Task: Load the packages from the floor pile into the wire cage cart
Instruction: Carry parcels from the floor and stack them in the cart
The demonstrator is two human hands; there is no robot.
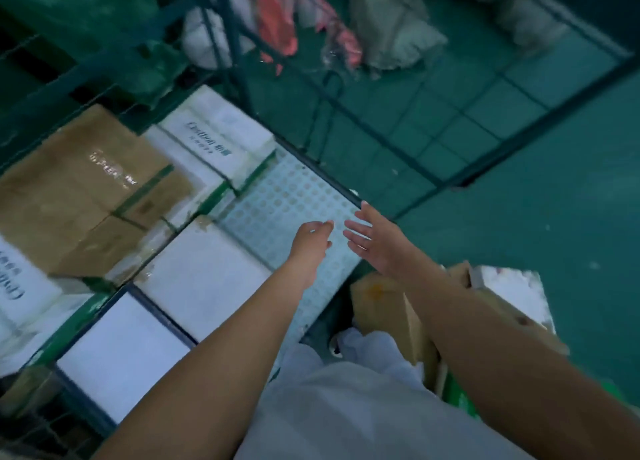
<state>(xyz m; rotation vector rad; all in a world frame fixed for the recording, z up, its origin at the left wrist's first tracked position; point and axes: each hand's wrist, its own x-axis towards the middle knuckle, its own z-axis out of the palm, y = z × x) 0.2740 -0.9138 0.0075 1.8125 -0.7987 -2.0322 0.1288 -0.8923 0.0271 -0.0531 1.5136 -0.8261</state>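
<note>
Wire cage cart [114, 75]: green frame, upper left, already stacked with packages. Largest inside is a brown cardboard box [83, 189] with clear tape; beside it a white printed box [221, 137] and a plain white box [204, 276]. A pale dotted flat package [294, 196] lies at the cart's near edge, next to the white boxes. Floor pile [388, 307]: brown and white cartons low right, by the person's legs. Left hand [311, 240] and right hand [377, 241] sit close together over the dotted package, fingers straight, holding nothing; contact with it cannot be told.
</note>
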